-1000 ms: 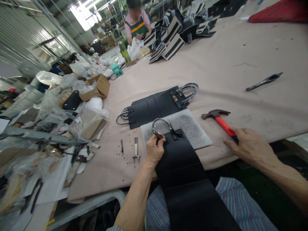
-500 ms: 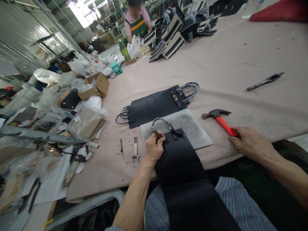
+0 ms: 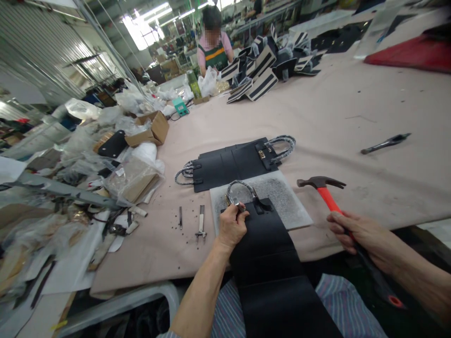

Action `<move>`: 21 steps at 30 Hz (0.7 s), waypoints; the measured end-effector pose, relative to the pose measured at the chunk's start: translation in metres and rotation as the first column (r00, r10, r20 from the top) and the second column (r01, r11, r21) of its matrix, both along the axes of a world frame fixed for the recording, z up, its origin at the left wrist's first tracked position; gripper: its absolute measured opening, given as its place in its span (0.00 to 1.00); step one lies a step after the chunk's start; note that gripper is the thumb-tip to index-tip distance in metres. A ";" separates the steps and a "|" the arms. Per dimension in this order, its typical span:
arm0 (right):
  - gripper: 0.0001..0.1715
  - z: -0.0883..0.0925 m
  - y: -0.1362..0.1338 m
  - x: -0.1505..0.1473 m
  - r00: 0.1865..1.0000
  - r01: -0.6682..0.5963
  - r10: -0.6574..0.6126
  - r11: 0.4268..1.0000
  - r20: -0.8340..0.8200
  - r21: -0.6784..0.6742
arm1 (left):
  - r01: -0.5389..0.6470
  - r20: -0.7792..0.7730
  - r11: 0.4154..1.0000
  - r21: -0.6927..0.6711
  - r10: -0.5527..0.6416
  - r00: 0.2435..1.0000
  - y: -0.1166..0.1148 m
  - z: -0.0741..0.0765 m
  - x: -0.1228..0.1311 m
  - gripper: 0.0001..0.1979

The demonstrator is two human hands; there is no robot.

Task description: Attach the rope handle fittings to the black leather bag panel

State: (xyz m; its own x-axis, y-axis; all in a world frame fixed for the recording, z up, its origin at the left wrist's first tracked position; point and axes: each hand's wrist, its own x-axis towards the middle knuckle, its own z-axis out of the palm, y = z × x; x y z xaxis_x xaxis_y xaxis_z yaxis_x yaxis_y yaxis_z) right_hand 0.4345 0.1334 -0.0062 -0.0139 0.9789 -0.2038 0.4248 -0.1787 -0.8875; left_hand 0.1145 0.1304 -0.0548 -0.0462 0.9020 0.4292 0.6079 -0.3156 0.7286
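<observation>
My left hand [image 3: 231, 226] pinches a small metal punch [image 3: 237, 204] upright on the top edge of a black leather bag panel [image 3: 269, 253] that runs from a grey pad [image 3: 278, 195] down over my lap. The panel's wrapped loop handle [image 3: 241, 186] arches just beyond my fingers. My right hand [image 3: 355, 232] grips the red shaft of a claw hammer [image 3: 324, 188], its dark head lifted above the pink table [image 3: 352, 112] to the right of the pad.
A second flat black bag [image 3: 229, 162] lies behind the pad. Small tools [image 3: 200, 223] lie left of my hand, a long dark tool [image 3: 385, 143] far right. Boxes and plastic bags [image 3: 116, 155] crowd the left. A person [image 3: 213, 44] works at the far end beside striped bags [image 3: 262, 70].
My right hand closed on the hammer's handle and lifted it off the table. The left hand kept the punch on the panel. The view tilted up a little.
</observation>
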 end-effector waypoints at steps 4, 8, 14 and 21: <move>0.26 0.051 -0.001 -0.021 0.997 0.051 -0.056 0.995 -0.062 -0.084 | 0.008 -0.051 0.999 0.034 -0.006 0.999 0.000 0.001 0.001 0.06; 0.25 0.098 -0.006 -0.047 0.932 -0.288 0.144 0.851 0.332 0.440 | 0.002 -0.092 0.998 0.059 0.004 0.996 0.000 0.001 0.003 0.05; 0.19 0.105 -0.005 -0.073 0.728 -0.641 0.183 0.525 0.661 0.560 | -0.006 -0.082 0.996 0.087 0.014 0.997 0.001 -0.002 0.003 0.06; 0.16 0.127 -0.010 -0.071 0.852 -0.426 0.027 0.616 0.523 0.663 | -0.005 -0.103 0.995 0.100 0.015 0.995 0.001 -0.005 0.003 0.05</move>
